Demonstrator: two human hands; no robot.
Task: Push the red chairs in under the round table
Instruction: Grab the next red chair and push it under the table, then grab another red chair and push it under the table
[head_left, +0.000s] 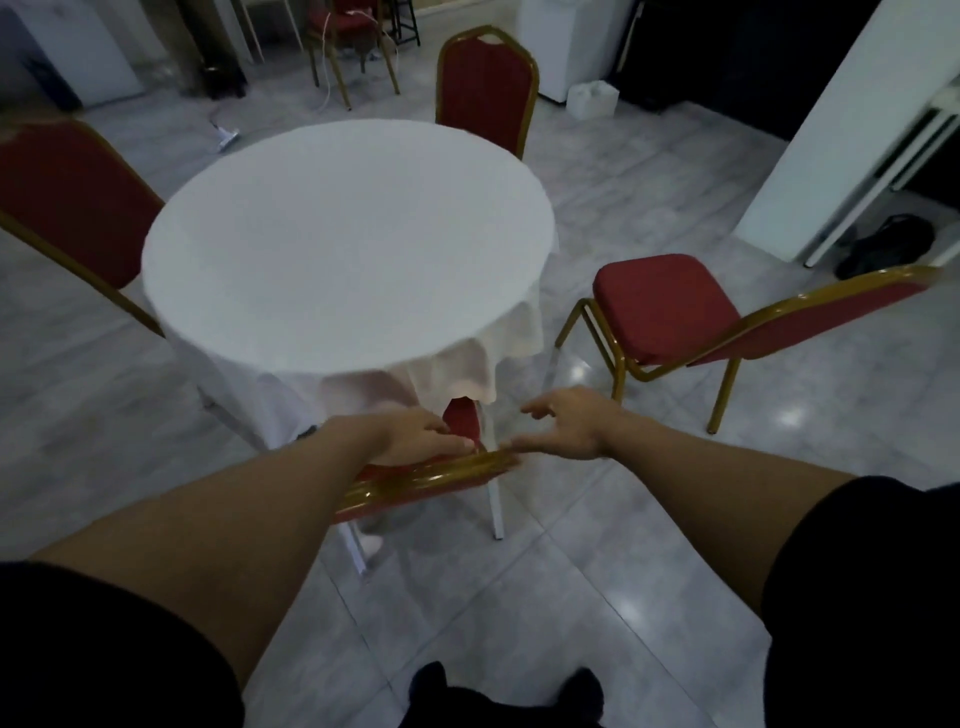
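Tablecloth (467, 358) drapes over near chair (431, 475).

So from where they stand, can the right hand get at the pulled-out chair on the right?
Probably not without a step: the right hand hovers open by the near chair, and bare floor separates it from the pulled-out chair.

Banquet or function room, by the look of it. Round table (343, 244) under white cloth, red padded chairs with gold frames (485, 88) drawn up at its edge, one more (670, 312) standing clear. Glossy grey tiled floor (597, 597), spare chair (343, 31) parked at far wall.
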